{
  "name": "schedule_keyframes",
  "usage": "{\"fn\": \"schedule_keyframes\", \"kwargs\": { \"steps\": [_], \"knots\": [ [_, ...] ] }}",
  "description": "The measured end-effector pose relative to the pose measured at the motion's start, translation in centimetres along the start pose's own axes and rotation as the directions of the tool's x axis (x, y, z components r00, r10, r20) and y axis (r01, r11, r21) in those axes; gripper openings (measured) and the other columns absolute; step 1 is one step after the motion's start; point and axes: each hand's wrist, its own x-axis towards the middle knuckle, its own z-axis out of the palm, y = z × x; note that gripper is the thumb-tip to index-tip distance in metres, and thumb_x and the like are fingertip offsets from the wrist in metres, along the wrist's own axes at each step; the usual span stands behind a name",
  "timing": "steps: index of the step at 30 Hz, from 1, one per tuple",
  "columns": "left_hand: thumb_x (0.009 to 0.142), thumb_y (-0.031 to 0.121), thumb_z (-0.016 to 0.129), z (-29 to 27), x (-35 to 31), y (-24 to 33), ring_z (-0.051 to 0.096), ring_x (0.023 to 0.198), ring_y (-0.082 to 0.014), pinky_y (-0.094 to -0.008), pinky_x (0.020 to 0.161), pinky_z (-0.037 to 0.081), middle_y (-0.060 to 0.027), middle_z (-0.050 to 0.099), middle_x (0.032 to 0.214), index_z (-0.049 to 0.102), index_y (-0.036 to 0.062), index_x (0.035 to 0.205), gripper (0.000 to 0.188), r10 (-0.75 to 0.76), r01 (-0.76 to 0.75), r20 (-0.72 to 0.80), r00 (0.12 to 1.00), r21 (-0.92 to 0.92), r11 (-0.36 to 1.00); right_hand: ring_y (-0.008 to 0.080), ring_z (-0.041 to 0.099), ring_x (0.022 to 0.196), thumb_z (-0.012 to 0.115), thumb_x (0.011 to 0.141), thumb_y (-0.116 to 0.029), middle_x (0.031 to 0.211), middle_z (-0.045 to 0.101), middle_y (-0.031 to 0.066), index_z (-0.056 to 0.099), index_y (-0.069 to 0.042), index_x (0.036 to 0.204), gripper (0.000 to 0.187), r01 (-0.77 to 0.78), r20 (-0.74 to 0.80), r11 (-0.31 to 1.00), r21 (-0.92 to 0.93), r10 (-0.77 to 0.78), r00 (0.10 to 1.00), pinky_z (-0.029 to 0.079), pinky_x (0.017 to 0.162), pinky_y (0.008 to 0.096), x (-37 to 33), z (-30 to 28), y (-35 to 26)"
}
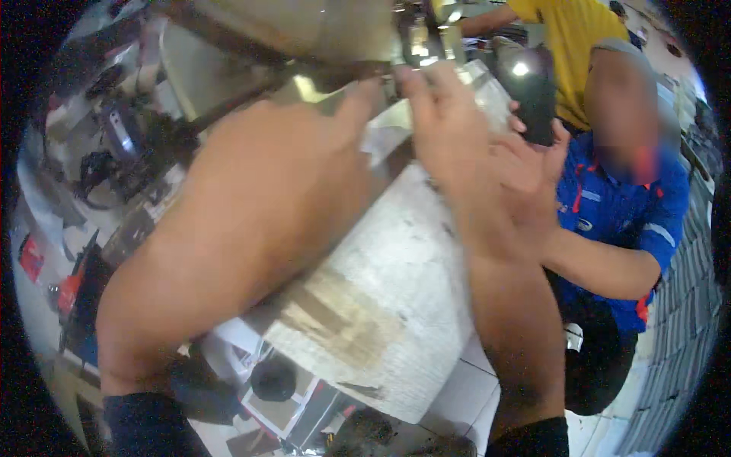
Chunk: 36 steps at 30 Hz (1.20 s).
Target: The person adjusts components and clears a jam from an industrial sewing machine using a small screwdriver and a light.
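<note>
My left hand (282,167) reaches forward over the far end of a scuffed, whitish flat panel (411,266), its fingers bent and partly hidden by the back of the hand. Close beside it, my right hand (457,133) has its fingers curled, with the fingertips near the left ones. Both hands look closed at a shiny metal part (422,38), but motion blur and the hands hide what lies between the fingers. A large, dull, curved metal body (304,30) stands just beyond them. The panel carries a brown, worn patch at its near end.
At the right, a co-worker in a blue shirt (617,221) holds a dark phone (537,95) with its light on, close to my right arm. Another person in yellow (567,46) stands behind. Cluttered parts (99,167) lie at the left. Dark and white items sit below the panel.
</note>
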Motion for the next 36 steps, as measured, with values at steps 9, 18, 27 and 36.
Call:
{"fn": "schedule_keyframes", "kwargs": {
  "steps": [9,18,27,36],
  "knots": [
    [0.092,0.025,0.054,0.0,1.9,-0.4,0.065,0.069,-0.0408,-0.0511,0.067,0.052,-0.0212,0.066,0.073,0.057,0.0047,0.116,0.032,-0.025,0.031,-0.059,0.998,0.112,0.993,0.0405,0.065,0.072,0.059,0.09,-0.047,0.072,0.066,0.0164,0.059,-0.009,0.088,0.038,0.071,-0.073,0.997,-0.009,-0.072,0.995,0.049,0.062,0.0501,-0.1,-0.6,-0.1],
    [0.092,0.022,0.053,0.6,1.7,-0.7,0.065,0.069,-0.041,-0.0517,0.064,0.051,-0.021,0.066,0.074,0.056,0.0037,0.109,0.025,-0.013,0.024,-0.094,0.995,0.121,0.992,0.0403,0.065,0.074,0.056,0.092,-0.045,0.075,0.067,0.0156,0.06,-0.01,0.09,0.035,0.1,-0.056,0.995,0.023,-0.098,0.994,0.049,0.064,0.0502,0.0,-0.7,0.1],
    [0.09,0.023,0.057,0.5,1.5,-0.1,0.064,0.074,-0.0429,-0.0522,0.069,0.051,-0.0224,0.066,0.078,0.049,0.0044,0.122,0.038,-0.022,0.02,-0.031,0.999,-0.051,0.998,0.0401,0.065,0.077,0.057,0.092,-0.042,0.077,0.067,0.0152,0.059,-0.009,0.093,0.034,0.158,-0.087,0.986,0.047,-0.154,0.984,0.048,0.066,0.0509,0.2,0.0,0.7],
    [0.089,0.021,0.058,2.1,1.2,-1.6,0.063,0.092,-0.0434,-0.0493,0.083,0.05,-0.0243,0.065,0.1,0.05,0.0045,0.129,0.044,-0.019,-0.029,-0.147,0.989,-0.316,0.948,0.0446,0.062,0.083,0.048,0.096,-0.047,0.082,0.066,0.0195,0.057,-0.01,0.096,0.038,0.122,-0.01,0.992,-0.038,-0.122,0.992,0.046,0.07,0.0547,0.3,-0.2,0.4]
  ]
}}
